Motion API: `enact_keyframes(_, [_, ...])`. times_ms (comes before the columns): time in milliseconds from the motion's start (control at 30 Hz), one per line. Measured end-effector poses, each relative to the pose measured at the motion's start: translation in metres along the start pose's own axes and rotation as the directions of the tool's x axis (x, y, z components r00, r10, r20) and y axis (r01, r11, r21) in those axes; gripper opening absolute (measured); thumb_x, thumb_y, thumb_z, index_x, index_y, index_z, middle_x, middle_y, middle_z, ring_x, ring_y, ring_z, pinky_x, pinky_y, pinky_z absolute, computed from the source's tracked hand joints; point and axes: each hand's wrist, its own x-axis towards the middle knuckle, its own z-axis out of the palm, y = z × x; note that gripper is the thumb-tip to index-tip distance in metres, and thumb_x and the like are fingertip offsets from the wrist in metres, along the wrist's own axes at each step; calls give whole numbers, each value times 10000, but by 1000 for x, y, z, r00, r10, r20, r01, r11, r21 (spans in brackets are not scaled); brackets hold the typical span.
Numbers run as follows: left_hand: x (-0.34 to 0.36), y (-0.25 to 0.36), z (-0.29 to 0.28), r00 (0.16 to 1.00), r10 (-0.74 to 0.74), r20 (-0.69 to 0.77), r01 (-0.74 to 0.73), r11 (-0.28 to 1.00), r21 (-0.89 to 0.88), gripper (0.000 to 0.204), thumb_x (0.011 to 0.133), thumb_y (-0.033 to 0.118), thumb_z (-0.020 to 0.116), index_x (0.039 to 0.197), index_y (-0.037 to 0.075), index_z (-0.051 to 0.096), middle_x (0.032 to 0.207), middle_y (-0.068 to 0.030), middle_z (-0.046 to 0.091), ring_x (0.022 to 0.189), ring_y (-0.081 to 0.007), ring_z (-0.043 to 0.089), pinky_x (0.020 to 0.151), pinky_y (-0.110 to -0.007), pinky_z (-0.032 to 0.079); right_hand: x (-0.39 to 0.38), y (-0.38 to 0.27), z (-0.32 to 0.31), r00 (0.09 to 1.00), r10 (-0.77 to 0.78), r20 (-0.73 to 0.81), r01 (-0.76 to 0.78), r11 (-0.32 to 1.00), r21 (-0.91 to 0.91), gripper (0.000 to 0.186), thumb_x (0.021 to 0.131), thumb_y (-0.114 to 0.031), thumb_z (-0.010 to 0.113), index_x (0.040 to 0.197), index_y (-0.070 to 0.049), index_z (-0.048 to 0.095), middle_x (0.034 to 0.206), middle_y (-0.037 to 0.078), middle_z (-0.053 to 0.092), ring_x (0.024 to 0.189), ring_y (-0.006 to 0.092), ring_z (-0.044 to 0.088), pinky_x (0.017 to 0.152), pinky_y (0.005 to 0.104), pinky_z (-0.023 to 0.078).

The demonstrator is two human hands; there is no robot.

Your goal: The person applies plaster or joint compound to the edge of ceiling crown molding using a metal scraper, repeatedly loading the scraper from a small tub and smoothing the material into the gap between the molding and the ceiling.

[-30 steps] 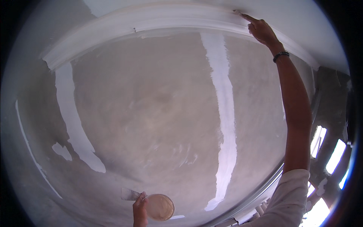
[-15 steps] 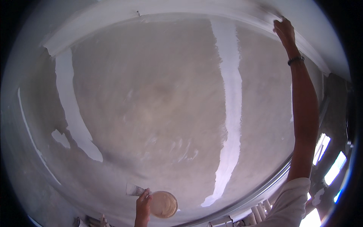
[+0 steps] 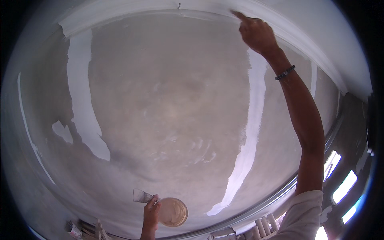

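Low in view, my left hand (image 3: pixel 151 213) is closed around a putty knife (image 3: pixel 142 196) with a wide, smeared metal blade pointing left. Against the same hand sits a round tub (image 3: pixel 173 212) of pale beige filler; its grip is partly hidden. High up on the right, my right hand (image 3: pixel 258 35) reaches to the white cornice (image 3: pixel 212 11) along the ceiling. Its index finger is stretched out with the tip at the moulding, the other fingers bent, and no tool shows in it.
The grey panel (image 3: pixel 172 92) carries a white filler strip (image 3: pixel 255 92) on the right and another filler strip (image 3: pixel 82 96) on the left. A small hook (image 3: pixel 179 6) sticks out by the cornice. Bright window openings (image 3: pixel 345 187) lie lower right, with rolls (image 3: pixel 264 227) below.
My right hand has moved left along the cornice, its index finger now extended. The view has shifted slightly. My left hand keeps the putty knife and tub nearly where they were.
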Motion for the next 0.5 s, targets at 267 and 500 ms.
enact_keyframes(267, [-4, -13, 0, 1000, -29, 4, 29, 998, -49, 496, 862, 117, 554, 1296, -94, 437, 1335, -210, 466, 1266, -243, 414, 1055, -318, 295, 42, -3, 23, 961, -241, 137, 264, 944, -195, 537, 854, -79, 461, 1354, -272, 438, 682, 137, 615, 599, 255, 608, 598, 401, 525])
enact_keyframes(500, [2, -32, -14, 1000, -24, 18, 24, 999, -30, 504, 855, 128, 561, 1292, -93, 442, 1331, -213, 470, 1263, -252, 419, 1055, -323, 297, -19, 55, 6, 943, 33, 330, 71, 951, -300, 551, 846, -63, 446, 1351, -282, 429, 811, 152, 650, 729, 310, 650, 695, 436, 540])
